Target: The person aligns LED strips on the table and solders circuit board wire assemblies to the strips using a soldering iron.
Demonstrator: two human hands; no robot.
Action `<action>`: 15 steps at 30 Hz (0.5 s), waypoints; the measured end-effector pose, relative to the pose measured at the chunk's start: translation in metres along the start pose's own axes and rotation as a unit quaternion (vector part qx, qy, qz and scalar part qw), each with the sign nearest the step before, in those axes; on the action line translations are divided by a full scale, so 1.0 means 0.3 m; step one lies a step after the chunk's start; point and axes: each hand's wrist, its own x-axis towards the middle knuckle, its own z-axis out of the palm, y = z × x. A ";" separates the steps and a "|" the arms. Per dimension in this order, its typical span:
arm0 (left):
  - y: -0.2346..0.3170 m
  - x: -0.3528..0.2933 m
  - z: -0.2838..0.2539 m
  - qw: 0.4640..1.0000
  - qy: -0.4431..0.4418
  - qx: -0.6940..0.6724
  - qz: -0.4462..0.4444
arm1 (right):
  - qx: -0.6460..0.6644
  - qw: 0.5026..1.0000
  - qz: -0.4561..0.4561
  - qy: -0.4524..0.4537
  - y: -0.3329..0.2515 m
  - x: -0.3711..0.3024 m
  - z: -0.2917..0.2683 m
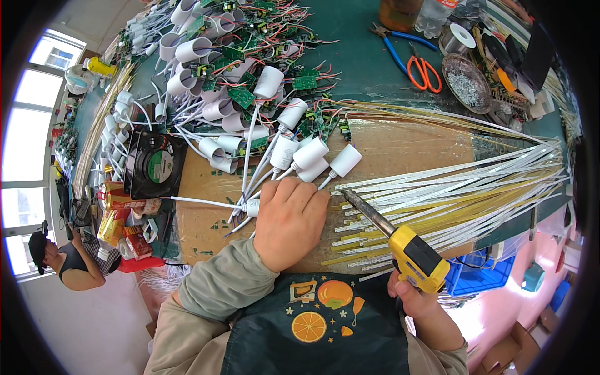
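Observation:
My right hand (417, 299) is wrapped round the grip of a yellow and black soldering gun (420, 257). Its long metal tip points up and left, reaching the left ends of a fan of white and yellow LED strips (462, 178). Just left of that tip, my left hand (290, 219) is closed, knuckles up, with the fingertips hidden beneath it. White cylindrical housings (345, 160) with white cables (250, 153) lie around its far side. What the left fingers grip cannot be made out.
Green circuit boards (242, 95) with thin wires heap at the far left. A black fan (156, 165) stands left. Blue-handled pliers (395, 53), orange scissors (424, 74), a solder spool (459, 39) and a round dish (467, 81) lie far right. Another person (75, 259) is at left.

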 end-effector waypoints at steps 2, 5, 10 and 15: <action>0.000 0.003 0.002 1.000 0.001 -0.006 -0.004 | 0.007 1.000 -0.005 0.005 0.003 0.001 0.004; 0.002 0.006 -0.002 1.000 -0.009 -0.003 -0.008 | 0.018 1.000 -0.008 0.008 0.007 -0.002 0.005; 0.008 0.013 -0.009 1.000 -0.017 -0.001 -0.013 | 0.018 1.000 0.008 -0.010 0.019 -0.008 -0.009; 0.006 0.012 -0.009 1.000 -0.022 -0.006 -0.019 | 0.085 0.996 0.014 0.027 -0.020 0.007 0.014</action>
